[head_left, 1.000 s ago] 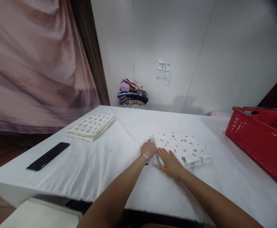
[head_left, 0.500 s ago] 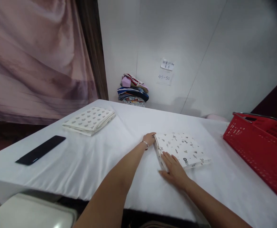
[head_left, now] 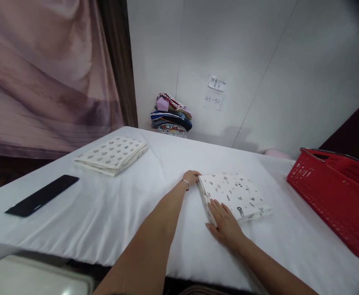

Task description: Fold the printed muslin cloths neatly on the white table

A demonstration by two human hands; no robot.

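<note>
A folded white cloth [head_left: 228, 192] with small grey and dark printed figures lies on the white-covered table. My left hand [head_left: 192, 177] is at its far left corner, fingers closed on the edge; the fingertips are partly hidden. My right hand [head_left: 224, 223] rests flat over the near left corner, fingers stretched out on top and thumb apart, down by the tablecloth. Another folded cloth [head_left: 113, 153], white with grey heart-like prints, lies at the table's left, away from both hands.
A black flat slab [head_left: 42, 196] lies at the table's left. On the right stands a red plastic basket [head_left: 330, 196] with a metal handle. Stacked folded fabrics [head_left: 171, 114] sit behind the far edge, near paper notes [head_left: 214, 94] on the wall. A pink curtain [head_left: 44, 73] hangs at left.
The view has shifted slightly. Both hands keep their places on the printed cloth, which looks almost unchanged.
</note>
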